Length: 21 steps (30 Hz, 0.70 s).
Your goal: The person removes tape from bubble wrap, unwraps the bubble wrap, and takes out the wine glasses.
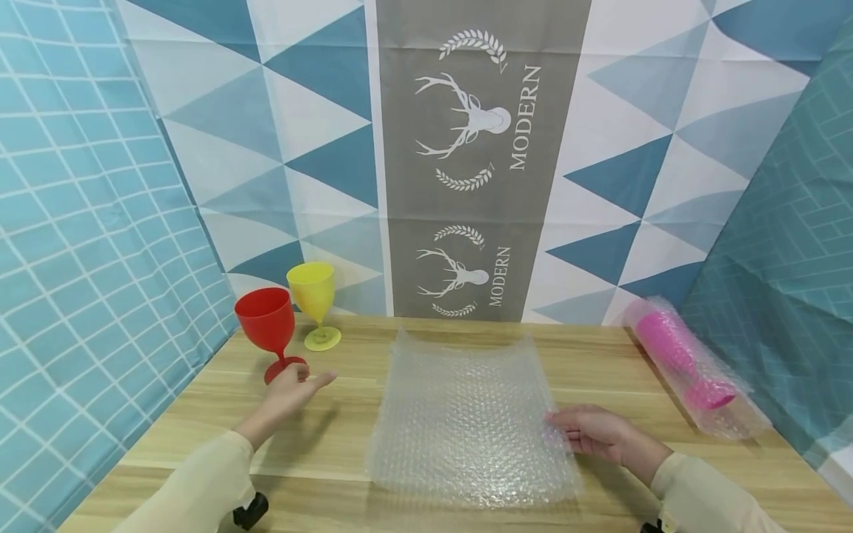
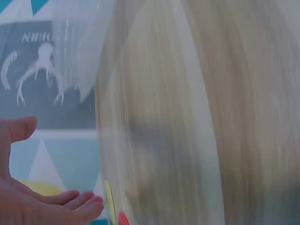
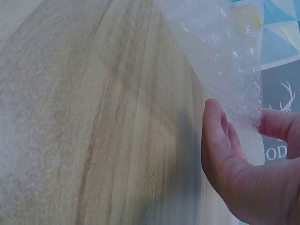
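A red goblet (image 1: 266,318) stands upright at the left of the table. Just in front of its foot is my left hand (image 1: 293,391), thumb spread away from the fingers; in the left wrist view those fingers (image 2: 77,206) reach forward with nothing between them and the thumb. A clear sheet of bubble wrap (image 1: 466,422) lies in the middle, before me. My right hand (image 1: 596,435) holds its right edge, with the thumb on one side and the fingers on the other in the right wrist view. Whether the left fingertips touch the goblet, I cannot tell.
Behind the red goblet stands a yellow goblet (image 1: 313,296). A pink goblet (image 1: 680,355) wrapped in bubble wrap lies on its side at the right edge of the wooden table (image 1: 346,459). Patterned cloth (image 1: 480,148) hangs along the back and sides.
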Each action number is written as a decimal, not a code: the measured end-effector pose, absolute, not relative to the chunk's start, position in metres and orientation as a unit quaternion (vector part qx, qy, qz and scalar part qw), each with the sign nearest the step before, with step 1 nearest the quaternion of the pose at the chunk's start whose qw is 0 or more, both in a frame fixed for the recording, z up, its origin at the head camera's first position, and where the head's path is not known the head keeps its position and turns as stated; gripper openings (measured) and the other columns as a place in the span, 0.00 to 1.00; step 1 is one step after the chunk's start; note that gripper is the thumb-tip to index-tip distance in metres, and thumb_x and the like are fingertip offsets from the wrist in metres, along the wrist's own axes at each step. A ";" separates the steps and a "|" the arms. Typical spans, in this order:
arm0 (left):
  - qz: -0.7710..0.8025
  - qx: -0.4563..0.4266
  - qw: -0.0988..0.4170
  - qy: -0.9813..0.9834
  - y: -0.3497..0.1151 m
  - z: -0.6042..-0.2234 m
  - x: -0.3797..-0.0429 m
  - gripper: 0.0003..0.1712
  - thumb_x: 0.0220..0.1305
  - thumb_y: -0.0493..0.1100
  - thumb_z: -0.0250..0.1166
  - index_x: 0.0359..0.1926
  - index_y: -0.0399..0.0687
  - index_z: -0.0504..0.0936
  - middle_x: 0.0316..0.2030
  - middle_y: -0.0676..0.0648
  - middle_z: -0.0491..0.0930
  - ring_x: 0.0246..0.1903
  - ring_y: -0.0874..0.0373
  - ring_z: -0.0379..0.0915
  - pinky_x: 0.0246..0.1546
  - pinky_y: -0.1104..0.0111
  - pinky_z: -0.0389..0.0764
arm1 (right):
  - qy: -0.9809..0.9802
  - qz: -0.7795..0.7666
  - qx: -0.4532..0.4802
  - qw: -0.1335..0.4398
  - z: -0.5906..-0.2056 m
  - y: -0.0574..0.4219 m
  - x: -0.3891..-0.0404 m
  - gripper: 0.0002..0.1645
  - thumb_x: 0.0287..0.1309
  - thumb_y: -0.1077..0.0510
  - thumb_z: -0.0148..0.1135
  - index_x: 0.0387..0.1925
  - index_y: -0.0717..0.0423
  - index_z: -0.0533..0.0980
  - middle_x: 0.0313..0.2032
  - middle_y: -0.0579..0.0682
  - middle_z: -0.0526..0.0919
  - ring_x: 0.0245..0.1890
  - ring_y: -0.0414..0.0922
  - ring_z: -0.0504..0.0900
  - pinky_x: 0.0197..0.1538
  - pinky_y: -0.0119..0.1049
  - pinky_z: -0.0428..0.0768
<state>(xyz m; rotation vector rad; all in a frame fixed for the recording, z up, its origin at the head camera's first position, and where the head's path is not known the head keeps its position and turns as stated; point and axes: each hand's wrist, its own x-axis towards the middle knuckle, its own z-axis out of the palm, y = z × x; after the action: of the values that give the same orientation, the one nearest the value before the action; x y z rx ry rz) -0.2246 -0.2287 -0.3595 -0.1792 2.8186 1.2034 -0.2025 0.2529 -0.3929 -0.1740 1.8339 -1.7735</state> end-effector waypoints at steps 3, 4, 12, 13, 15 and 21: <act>0.400 -0.043 0.048 0.914 -0.216 -0.358 -0.220 0.46 0.67 0.62 0.57 0.66 0.25 0.61 0.65 0.27 0.67 0.62 0.34 0.66 0.63 0.45 0.72 | 0.685 -0.665 -0.067 0.290 -0.392 0.253 -0.202 0.11 0.68 0.58 0.55 0.45 0.61 0.74 0.34 0.40 0.85 0.37 0.33 0.84 0.46 0.26 0.84; 0.405 -0.038 0.054 0.912 -0.212 -0.358 -0.219 0.45 0.66 0.63 0.57 0.66 0.27 0.63 0.64 0.28 0.69 0.61 0.36 0.69 0.62 0.45 0.73 | 0.685 -0.665 -0.067 0.290 -0.392 0.253 -0.202 0.11 0.68 0.57 0.55 0.45 0.61 0.74 0.34 0.40 0.85 0.37 0.33 0.84 0.46 0.26 0.84; 0.499 0.055 0.192 0.843 -0.187 -0.359 -0.208 0.35 0.71 0.52 0.55 0.60 0.20 0.68 0.52 0.31 0.81 0.49 0.46 0.82 0.56 0.56 0.82 | 0.686 -0.665 -0.072 0.286 -0.394 0.257 -0.202 0.09 0.68 0.59 0.54 0.44 0.60 0.75 0.34 0.39 0.85 0.37 0.33 0.84 0.46 0.26 0.84; 0.511 0.064 0.218 0.829 -0.185 -0.359 -0.206 0.35 0.72 0.51 0.54 0.60 0.19 0.67 0.52 0.31 0.81 0.49 0.48 0.83 0.55 0.58 0.83 | 0.685 -0.666 -0.073 0.286 -0.394 0.258 -0.202 0.09 0.68 0.59 0.54 0.44 0.59 0.76 0.34 0.39 0.85 0.37 0.32 0.84 0.46 0.26 0.84; 0.527 0.080 0.261 0.805 -0.183 -0.359 -0.204 0.33 0.72 0.50 0.53 0.60 0.20 0.68 0.51 0.33 0.82 0.48 0.51 0.83 0.55 0.59 0.83 | 0.683 -0.668 -0.073 0.286 -0.394 0.261 -0.203 0.09 0.68 0.60 0.53 0.44 0.59 0.77 0.34 0.39 0.86 0.37 0.32 0.84 0.46 0.26 0.84; 0.570 0.105 0.306 0.756 -0.179 -0.361 -0.203 0.26 0.72 0.47 0.51 0.57 0.26 0.72 0.44 0.44 0.86 0.41 0.61 0.83 0.52 0.64 0.84 | 0.684 -0.668 -0.070 0.285 -0.391 0.267 -0.204 0.16 0.69 0.61 0.51 0.51 0.69 0.74 0.36 0.40 0.86 0.39 0.32 0.84 0.48 0.26 0.84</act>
<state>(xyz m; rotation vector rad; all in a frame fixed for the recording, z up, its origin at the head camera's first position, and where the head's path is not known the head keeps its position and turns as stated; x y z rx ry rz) -0.2026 -0.1789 -0.3610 0.2789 1.9995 1.5073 -0.2041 0.2672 -0.3914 -0.1884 1.8291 -1.7860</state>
